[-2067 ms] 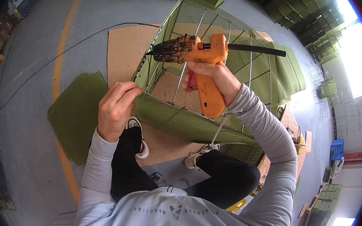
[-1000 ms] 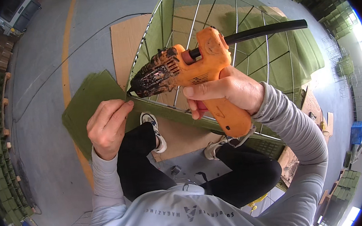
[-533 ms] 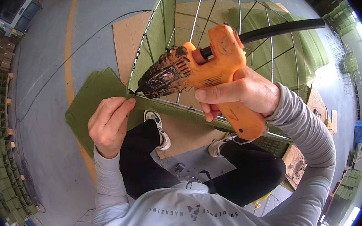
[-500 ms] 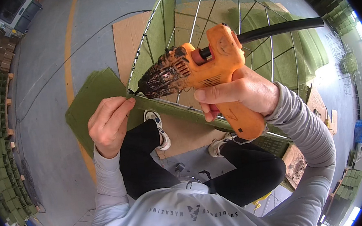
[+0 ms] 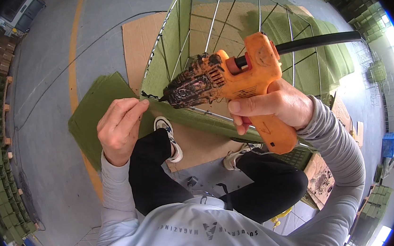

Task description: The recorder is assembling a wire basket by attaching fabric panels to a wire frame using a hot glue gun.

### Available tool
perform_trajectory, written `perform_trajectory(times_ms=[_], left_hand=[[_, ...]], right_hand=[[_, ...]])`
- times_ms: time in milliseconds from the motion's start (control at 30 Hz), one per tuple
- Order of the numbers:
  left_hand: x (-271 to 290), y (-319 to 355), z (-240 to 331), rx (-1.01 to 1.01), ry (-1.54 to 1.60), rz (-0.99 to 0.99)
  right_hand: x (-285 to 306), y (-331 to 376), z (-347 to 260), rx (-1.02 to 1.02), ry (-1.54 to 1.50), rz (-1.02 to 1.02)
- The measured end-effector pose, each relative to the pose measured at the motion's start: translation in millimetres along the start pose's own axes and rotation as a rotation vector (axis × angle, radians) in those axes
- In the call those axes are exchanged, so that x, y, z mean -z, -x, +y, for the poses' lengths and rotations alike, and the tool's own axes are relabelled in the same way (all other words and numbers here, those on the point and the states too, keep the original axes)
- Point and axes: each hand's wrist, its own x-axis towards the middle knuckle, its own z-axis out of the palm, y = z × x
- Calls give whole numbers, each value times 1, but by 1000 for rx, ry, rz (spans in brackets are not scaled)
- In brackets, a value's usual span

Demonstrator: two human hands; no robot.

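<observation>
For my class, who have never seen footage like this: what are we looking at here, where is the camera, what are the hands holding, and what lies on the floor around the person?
There is no machine here, only a person working with two bare hands. The camera sits on the person's head and looks down, so you see their own chest, arms and legs. Its very wide lens bends straight lines near the rim.

The right hand grips an orange glue gun, its dark, crusted nozzle pointing to the left. A black cord runs off from the back of the gun. The left hand pinches the edge of green felt that lines a wire frame, right beside the nozzle tip.

On the grey floor lie a flat green felt sheet and pieces of brown cardboard. Stacks of green goods line the edges of the room.
</observation>
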Motion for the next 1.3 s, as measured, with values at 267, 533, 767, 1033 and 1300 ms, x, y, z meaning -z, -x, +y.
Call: perform_trajectory(times_ms=[267, 533, 767, 1033, 1300], left_hand=[[0, -2, 1, 7, 15, 9], [-1, -1, 0, -4, 39, 18], [-2, -2, 1, -2, 46, 21], [-2, -1, 1, 1, 39, 32], [-3, -3, 0, -10, 36, 27]], right_hand=[[0, 10, 0, 2, 34, 28], [2, 22, 5, -68, -4, 95], [4, 34, 11, -64, -19, 134], [4, 43, 10, -93, -17, 169], [2, 34, 16, -57, -21, 131]])
